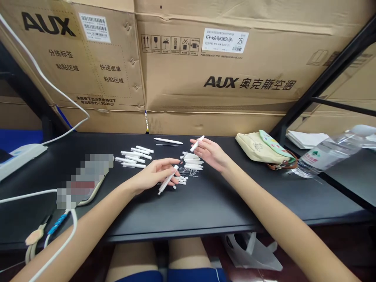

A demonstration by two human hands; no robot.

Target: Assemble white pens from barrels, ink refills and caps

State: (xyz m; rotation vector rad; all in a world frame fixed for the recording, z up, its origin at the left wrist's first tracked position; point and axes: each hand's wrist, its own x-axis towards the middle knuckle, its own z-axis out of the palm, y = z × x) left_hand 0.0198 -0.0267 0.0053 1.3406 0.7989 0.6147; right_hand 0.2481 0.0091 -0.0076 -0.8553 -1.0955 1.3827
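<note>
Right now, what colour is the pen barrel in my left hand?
The pen barrel is white, seen in the head view.

free desk [205, 211] front, pens [139, 154] blocking beyond

The top of the frame is filled by cartons [176, 78]. Across the middle, a black desk [211, 209] is flanked by dark posts [323, 82].

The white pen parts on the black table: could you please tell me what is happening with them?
A person's left hand holds a white barrel with a dark refill sticking out. The right hand holds a white tip piece; at this moment, the two are separate. More tip pieces and small loose parts lie on the table near the hands. White tubes lie further left, and a white pen lies at the back.
</note>
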